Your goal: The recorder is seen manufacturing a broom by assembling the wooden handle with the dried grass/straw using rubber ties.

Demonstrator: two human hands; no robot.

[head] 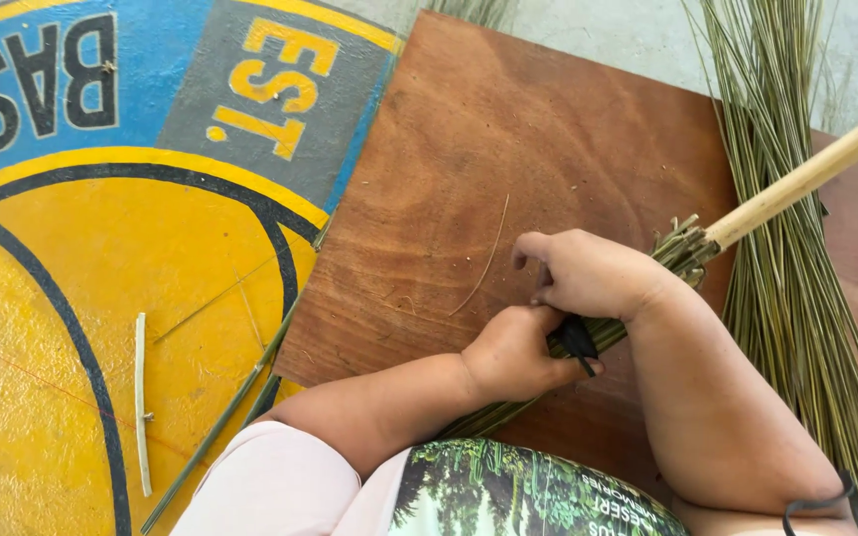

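Closest to me, my left hand [513, 352] is curled tight around the bundle of green sticks [638, 298], and a black strap [578, 340] peeks out at its thumb. Just beyond, my right hand [588, 273] sits over the same bundle, fingers bent and pressing down on it; whether it actually grips the sticks I can't tell. The bundle lies on the brown wooden board [508, 139] near its near edge, and a pale wooden handle [806, 179] pokes out of it toward the board's far right corner. Loose green sticks [796, 248] fan along the right edge. Off the left edge, a white twig [141, 397] rests on the yellow and blue painted floor [101, 248].
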